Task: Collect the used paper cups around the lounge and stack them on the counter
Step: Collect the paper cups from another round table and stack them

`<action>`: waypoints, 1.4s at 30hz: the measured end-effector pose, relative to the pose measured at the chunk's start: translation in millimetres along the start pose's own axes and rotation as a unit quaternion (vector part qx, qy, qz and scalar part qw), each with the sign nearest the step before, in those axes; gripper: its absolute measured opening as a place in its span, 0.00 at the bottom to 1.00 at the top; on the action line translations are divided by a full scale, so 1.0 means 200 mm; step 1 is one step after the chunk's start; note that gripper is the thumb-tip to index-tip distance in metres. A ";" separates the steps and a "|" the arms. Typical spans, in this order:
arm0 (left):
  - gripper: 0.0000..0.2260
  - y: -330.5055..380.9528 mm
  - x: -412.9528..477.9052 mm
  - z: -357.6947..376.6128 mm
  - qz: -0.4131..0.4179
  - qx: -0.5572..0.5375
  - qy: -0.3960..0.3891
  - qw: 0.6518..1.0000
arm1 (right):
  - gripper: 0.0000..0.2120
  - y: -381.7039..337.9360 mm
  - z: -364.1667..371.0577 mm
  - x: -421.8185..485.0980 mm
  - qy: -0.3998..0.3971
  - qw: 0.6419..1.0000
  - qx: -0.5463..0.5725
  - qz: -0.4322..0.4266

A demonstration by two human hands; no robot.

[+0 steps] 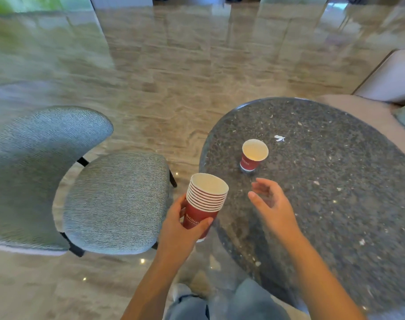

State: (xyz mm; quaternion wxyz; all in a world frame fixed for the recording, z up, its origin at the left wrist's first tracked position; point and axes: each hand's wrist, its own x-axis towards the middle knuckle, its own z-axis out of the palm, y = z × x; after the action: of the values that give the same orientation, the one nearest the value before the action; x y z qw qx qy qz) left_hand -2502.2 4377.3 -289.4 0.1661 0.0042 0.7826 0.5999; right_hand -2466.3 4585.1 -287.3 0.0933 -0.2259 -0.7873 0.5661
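My left hand (178, 224) grips a stack of several nested red paper cups (202, 206) with white rims, held upright at the near left edge of a round dark stone table (335, 204). A single red paper cup (253, 155) stands upright and empty on the table, a little beyond the stack. My right hand (272, 202) hovers over the table just short of that cup, fingers spread and curled, holding nothing.
A grey-green upholstered chair (114, 202) stands to the left of the table on a polished marble floor (174, 77). A small white paper scrap (279, 138) lies on the table behind the single cup. A beige sofa (395, 77) borders the right side.
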 end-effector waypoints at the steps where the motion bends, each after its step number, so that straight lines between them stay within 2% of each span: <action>1: 0.26 -0.01 0.01 -0.03 -0.005 -0.003 -0.003 1.000 | 0.16 0.00 0.03 -0.01 0.004 1.000 -0.007 0.003; 13: 0.27 -0.02 0.22 -0.06 -0.005 -0.018 -0.052 0.998 | 0.23 0.00 0.07 0.19 0.098 0.993 -0.070 0.017; 21: 0.29 0.10 0.54 0.03 0.000 0.020 -0.086 0.996 | 0.31 0.03 -0.02 0.45 0.152 0.983 -0.102 0.028; 28: 0.29 0.20 0.80 0.14 0.017 0.055 -0.110 0.992 | 0.41 0.07 -0.03 0.66 0.107 0.977 -0.179 0.048; 42: 0.26 0.19 0.99 0.20 0.003 0.055 -0.113 0.992 | 0.41 0.16 0.01 0.78 0.064 0.973 -0.213 0.059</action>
State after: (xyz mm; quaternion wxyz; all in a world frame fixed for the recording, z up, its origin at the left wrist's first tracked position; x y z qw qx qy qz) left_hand -2685.4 4465.8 -313.4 0.2513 0.0831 0.7907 0.5521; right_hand -2596.5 4662.4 -334.6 0.0598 -0.3219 -0.8676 0.3743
